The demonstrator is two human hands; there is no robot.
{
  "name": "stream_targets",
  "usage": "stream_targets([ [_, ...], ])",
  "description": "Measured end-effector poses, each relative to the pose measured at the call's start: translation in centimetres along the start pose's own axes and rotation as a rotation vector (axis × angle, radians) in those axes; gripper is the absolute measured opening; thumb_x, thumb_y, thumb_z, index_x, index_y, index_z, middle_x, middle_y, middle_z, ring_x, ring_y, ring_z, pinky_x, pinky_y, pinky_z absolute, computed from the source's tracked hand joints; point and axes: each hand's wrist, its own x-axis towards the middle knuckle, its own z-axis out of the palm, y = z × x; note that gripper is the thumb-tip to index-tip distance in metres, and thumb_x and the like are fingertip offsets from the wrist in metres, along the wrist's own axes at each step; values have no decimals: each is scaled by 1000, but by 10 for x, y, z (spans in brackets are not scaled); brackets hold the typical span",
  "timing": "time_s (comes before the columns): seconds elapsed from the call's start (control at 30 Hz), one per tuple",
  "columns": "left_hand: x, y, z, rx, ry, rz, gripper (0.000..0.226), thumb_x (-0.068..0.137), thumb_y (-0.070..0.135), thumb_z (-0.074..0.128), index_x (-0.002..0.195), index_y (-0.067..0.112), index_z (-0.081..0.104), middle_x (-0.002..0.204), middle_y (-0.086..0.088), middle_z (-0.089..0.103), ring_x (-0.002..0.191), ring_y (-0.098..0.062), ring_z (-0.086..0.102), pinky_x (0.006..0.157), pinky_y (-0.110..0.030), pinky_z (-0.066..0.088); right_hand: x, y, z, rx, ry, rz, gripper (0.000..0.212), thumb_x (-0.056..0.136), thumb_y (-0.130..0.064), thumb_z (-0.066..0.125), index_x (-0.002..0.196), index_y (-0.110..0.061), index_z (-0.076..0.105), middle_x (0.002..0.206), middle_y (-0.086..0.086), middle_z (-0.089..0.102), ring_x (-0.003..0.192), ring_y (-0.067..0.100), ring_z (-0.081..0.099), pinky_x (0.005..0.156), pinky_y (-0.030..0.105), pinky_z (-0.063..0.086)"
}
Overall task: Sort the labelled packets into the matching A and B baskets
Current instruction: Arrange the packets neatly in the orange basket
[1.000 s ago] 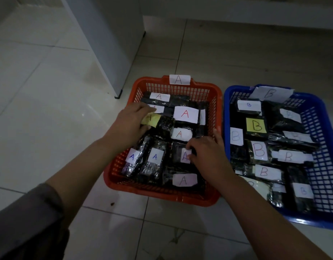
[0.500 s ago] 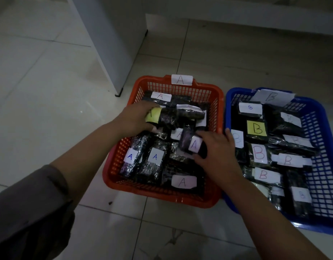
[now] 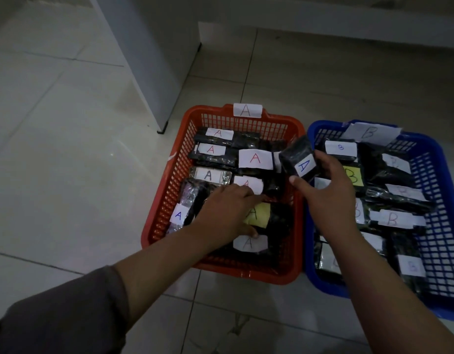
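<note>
An orange basket (image 3: 284, 129) tagged A holds several dark packets with A labels. Beside it on the right, a blue basket (image 3: 435, 159) tagged B holds several dark packets with B labels. My right hand (image 3: 328, 185) grips a dark packet with a blue A label (image 3: 298, 158), lifted above the gap between the two baskets. My left hand (image 3: 225, 213) lies low in the orange basket, fingers and thumb round a dark packet with a yellow A label (image 3: 261, 215).
Both baskets stand on a pale tiled floor (image 3: 67, 149). A white cabinet corner (image 3: 154, 72) rises just behind the orange basket, and a low ledge (image 3: 348, 24) runs along the back.
My right hand has lifted the blue-A packet out of the orange basket and moved it up and right. My left hand has carried the yellow-label packet from the back towards the front.
</note>
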Motion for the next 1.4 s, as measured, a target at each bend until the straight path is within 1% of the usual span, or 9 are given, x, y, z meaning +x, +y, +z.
stream_targets([
  [0.1,3,-6,2,41,15,-11,80,74,56,66,143,35,32,125,6,47,117,-16,36,95,-31,27,1,0,-1,-5,-14,0,58,76,-15,75,129,-21,50,115,-17,49,110,-1,44,94,19,35],
  [0.23,2,-3,6,26,23,-40,83,75,57,65,145,34,28,127,4,47,119,-17,36,97,-32,29,1,2,1,-20,-44,-9,61,76,-18,75,130,-21,49,118,-17,48,111,-2,43,86,8,32],
  [0.37,-6,-10,4,-134,0,-114,94,74,46,72,149,24,20,140,0,36,129,-17,30,107,-33,31,3,4,3,-38,-69,-36,61,75,-20,76,130,-21,49,124,-11,52,112,2,46,90,17,36],
  [0.6,-9,-26,-3,-233,-99,-92,71,79,31,72,141,29,37,136,4,43,127,-15,31,99,-19,24,10,2,1,-116,-143,-77,63,74,-15,76,131,-23,49,122,-12,52,109,0,44,86,6,33],
  [0.67,-8,-22,-3,-190,-58,-86,69,77,28,74,137,28,40,132,3,45,124,-15,34,100,-23,30,15,-1,6,-288,-223,-148,64,71,-17,78,128,-24,51,121,-8,57,108,7,50,97,19,36],
  [0.73,-5,-20,-4,-189,-61,-87,68,74,27,77,133,28,44,126,3,47,119,-16,36,97,-28,37,21,-1,12,-572,-316,-247,64,70,-21,78,127,-27,51,124,-4,59,114,15,51,109,35,20],
  [0.87,-4,-30,-9,-289,-93,-102,69,70,31,80,130,31,47,122,8,51,114,-10,42,90,-20,32,31,-4,18,-859,-429,-379,60,70,-32,76,125,-28,51,118,-2,61,118,18,45,103,29,4],
  [1.03,-13,-26,-8,-269,-116,-44,68,75,31,76,135,32,43,130,8,47,120,-9,39,96,-21,34,37,-13,14,-770,-409,-325,62,71,-30,77,127,-27,50,121,4,59,119,22,43,103,28,11],
  [1.4,-15,-22,2,-158,-15,-77,72,78,31,72,141,29,36,136,4,44,126,-14,37,103,-24,30,29,6,19,-885,-469,-402,61,72,-32,75,126,-27,48,121,5,58,123,19,41,112,29,0],
])
